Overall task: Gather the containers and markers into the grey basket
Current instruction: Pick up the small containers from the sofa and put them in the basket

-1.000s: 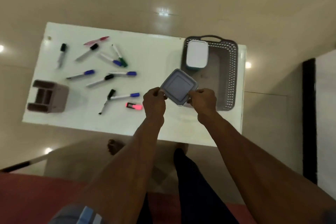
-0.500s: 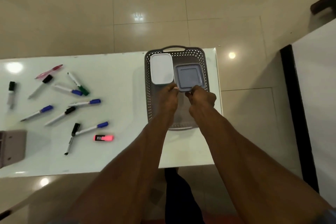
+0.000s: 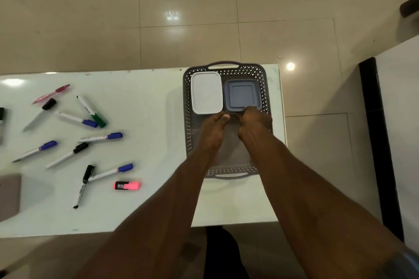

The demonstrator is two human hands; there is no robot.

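White counter [image 3: 145, 102]: carries everything; markers lie loose on its left half, the basket stands at its right end.
Organiser: brownish holder [image 3: 9, 197] cut by the left edge, near side.
Markers: blue-capped marker [image 3: 36, 150] far left, long axis slanting, cap to the far right; black-capped marker [image 3: 40, 112] and pink pen [image 3: 51, 94] beyond it, both slanting the same way; green-capped marker [image 3: 91, 111] with cap pointing near-right.
Highlighter: pink highlighter [image 3: 127, 185] lies left-right, black cap to the left, nearest the left forearm.
Grey basket [image 3: 188, 133]: long axis near to far, handles at both ends.
White container [image 3: 206, 92]: far-left corner of the basket, just beyond the left hand.
Left hand [image 3: 214, 129]: inside the basket, fingers curled, thumb tip beside the white container; whether it grips anything I cannot tell.
Blue-grey container [image 3: 242, 95]: far-right corner, touching the white one, lid up.
Right hand [image 3: 254, 125]: fingertips on the blue-grey container's near edge, pinching it.
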